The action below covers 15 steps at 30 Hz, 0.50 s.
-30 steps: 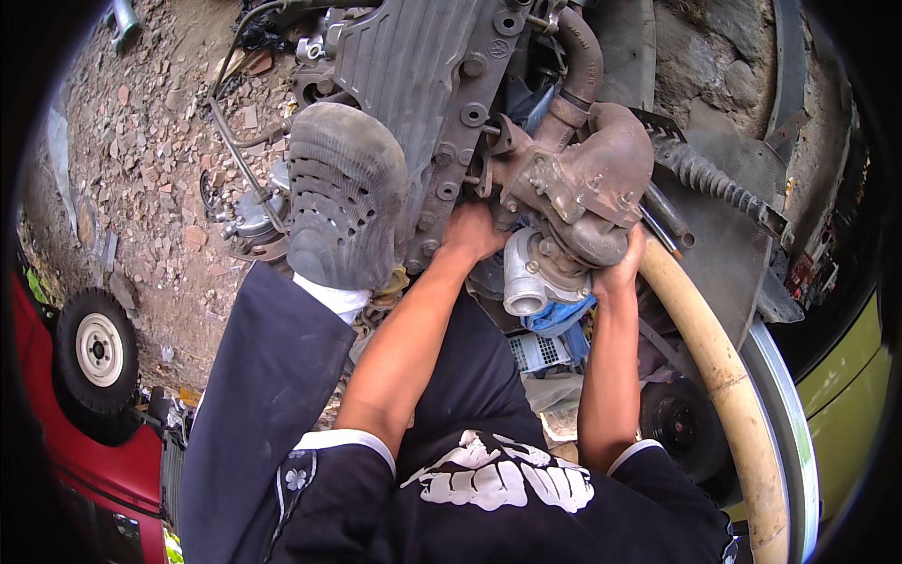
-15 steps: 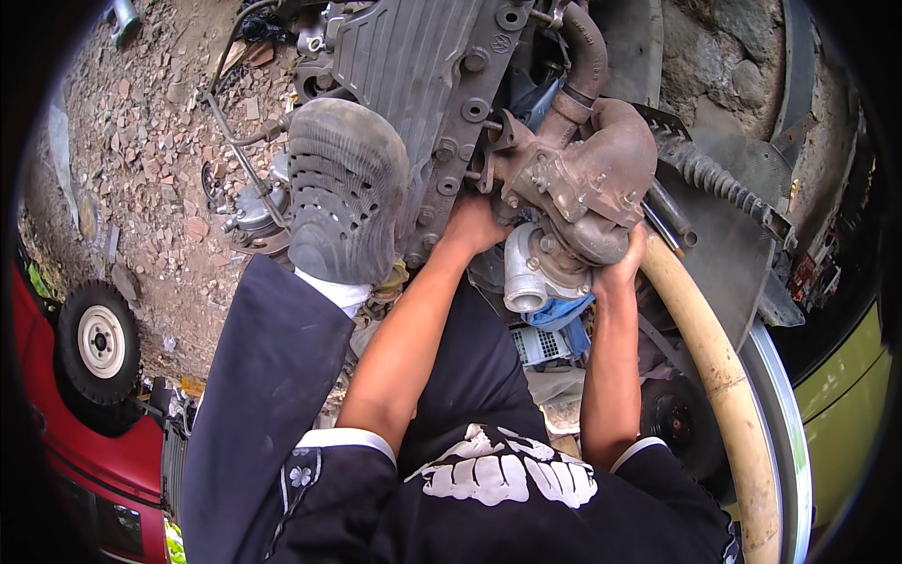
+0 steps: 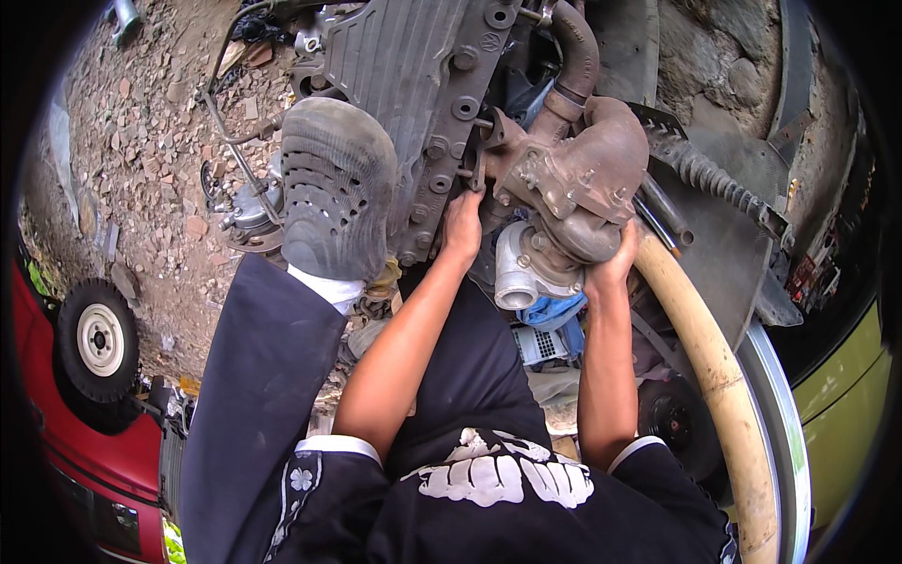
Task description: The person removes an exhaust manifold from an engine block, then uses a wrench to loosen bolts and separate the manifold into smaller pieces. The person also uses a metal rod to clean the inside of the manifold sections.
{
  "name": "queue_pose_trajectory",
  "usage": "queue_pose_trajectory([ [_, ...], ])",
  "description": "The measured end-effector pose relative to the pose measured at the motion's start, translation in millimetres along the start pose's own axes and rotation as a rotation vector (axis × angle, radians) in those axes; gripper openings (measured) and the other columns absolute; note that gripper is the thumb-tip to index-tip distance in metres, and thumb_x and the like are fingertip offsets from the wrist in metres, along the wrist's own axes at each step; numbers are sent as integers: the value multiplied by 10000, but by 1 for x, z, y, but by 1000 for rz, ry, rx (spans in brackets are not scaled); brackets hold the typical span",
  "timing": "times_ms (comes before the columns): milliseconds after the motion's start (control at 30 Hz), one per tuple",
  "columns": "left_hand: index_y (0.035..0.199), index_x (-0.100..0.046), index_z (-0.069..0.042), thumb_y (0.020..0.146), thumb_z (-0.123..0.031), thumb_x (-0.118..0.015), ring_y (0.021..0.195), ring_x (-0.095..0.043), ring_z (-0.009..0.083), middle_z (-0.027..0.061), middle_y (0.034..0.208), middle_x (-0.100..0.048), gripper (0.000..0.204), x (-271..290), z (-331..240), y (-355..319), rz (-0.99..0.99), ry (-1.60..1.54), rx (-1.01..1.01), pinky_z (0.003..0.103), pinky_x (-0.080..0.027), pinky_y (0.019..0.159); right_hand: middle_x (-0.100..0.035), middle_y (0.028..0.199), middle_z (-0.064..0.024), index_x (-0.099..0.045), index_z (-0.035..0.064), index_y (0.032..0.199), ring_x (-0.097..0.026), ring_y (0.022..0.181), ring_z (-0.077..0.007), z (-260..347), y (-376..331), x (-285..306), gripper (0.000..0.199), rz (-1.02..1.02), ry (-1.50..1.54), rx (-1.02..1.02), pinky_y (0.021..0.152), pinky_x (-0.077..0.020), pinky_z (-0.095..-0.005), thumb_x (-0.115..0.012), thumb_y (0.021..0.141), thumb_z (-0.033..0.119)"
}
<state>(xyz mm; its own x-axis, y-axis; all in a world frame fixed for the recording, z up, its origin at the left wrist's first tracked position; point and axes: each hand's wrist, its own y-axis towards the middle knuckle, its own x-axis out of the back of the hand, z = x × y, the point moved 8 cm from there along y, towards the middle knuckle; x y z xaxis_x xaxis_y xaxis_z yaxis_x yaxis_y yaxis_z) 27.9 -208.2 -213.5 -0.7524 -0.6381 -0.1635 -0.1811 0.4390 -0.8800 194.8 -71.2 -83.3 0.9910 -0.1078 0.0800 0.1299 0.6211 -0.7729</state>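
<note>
A rusty brown exhaust manifold [image 3: 601, 141] stands out from the right side of a dark engine block [image 3: 404, 66], on studs, with a gap between them. Under it hangs a turbocharger [image 3: 540, 258] with a silvery round housing. My right hand [image 3: 615, 258] is closed around the turbocharger's right side; its fingers are partly hidden behind the housing. In the gap by the lower stud, my left hand [image 3: 461, 228] pinches the lower end of a thin flat brown piece [image 3: 479, 173] beside the manifold flange. Whether that piece is separate from the flange I cannot tell.
My shoe [image 3: 338, 188] is raised against the engine's left side. A curved bamboo pole [image 3: 700, 348] runs down the right, near a corrugated tube [image 3: 709, 174]. Blue cloth and a light plastic crate [image 3: 537, 346] lie below the turbocharger. Rubble covers the left ground [image 3: 160, 150].
My left hand has drawn back from under the manifold to its flange edge. The manifold and turbocharger sit slightly further left in view, as does the engine. My right hand keeps its hold.
</note>
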Motion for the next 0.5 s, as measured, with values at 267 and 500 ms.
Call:
queue_pose_trajectory([
  [267,1072,-715,9,939,-322,-481,1044,-660,392,260,1072,-712,426,4,-18,-22,-292,145,28,450,-469,931,-610,1338,-129,-568,29,1337,-587,1229,-260,-4,-12,3,511,-109,-18,26,1081,-446,-420,-329,1067,391],
  [500,1067,-725,33,906,-392,-526,1076,-661,449,327,1052,-685,496,-15,-121,-53,200,978,105,485,-520,913,-639,1276,-123,-596,30,1286,-614,1182,-245,-5,-9,7,473,-110,-21,10,1055,-471,-409,-344,1057,360],
])
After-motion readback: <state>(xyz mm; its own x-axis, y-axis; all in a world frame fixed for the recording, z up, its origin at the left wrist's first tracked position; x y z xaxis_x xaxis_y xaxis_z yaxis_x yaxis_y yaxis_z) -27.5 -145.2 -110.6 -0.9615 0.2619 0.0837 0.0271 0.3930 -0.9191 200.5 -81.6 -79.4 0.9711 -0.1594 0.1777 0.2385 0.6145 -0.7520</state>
